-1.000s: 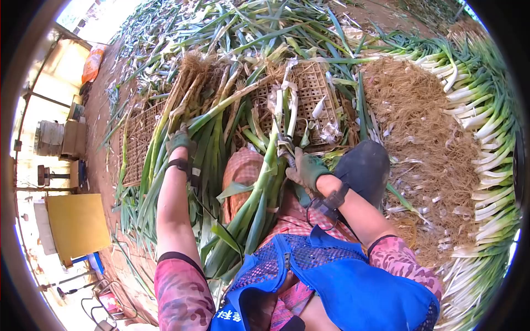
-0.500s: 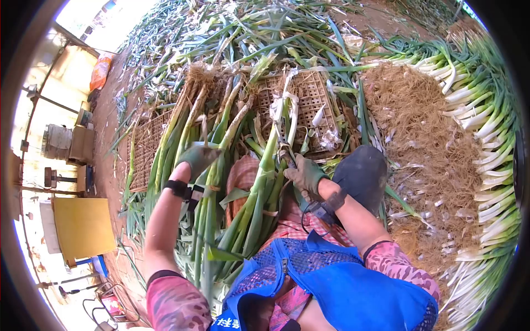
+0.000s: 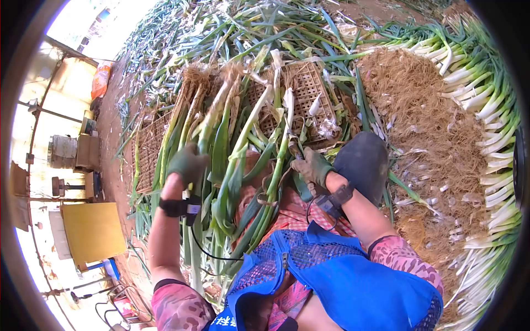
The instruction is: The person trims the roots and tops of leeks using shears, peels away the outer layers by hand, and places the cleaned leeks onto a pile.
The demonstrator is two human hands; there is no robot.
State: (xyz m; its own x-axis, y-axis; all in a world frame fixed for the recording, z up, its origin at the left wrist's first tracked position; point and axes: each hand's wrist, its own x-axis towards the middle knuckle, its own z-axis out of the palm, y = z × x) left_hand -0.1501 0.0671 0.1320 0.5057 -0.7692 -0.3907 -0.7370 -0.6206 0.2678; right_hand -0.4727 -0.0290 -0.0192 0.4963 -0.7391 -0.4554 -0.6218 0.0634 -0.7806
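Note:
My left hand (image 3: 186, 164), in a green glove, grips a green onion stalk (image 3: 212, 124) and holds it up over my lap. Its rooty end points away from me toward the pile. My right hand (image 3: 313, 167), also gloved, is closed on a small knife (image 3: 295, 149) whose blade touches another green onion (image 3: 280, 144) lying across my knee. More uncleaned stalks (image 3: 243, 193) rest over my legs. A woven crate (image 3: 306, 91) lies flat under the stalks in front of me.
Cut roots and peelings form a brown heap (image 3: 425, 127) at right. Cleaned white-stemmed onions (image 3: 491, 110) are lined up along the far right. A second flat crate (image 3: 148, 149) lies at left. A yellow box (image 3: 91, 231) and scale (image 3: 66, 187) stand on the dirt at left.
My left hand has lifted a stalk from the left pile and drawn it toward me. My right hand stayed put on the knife.

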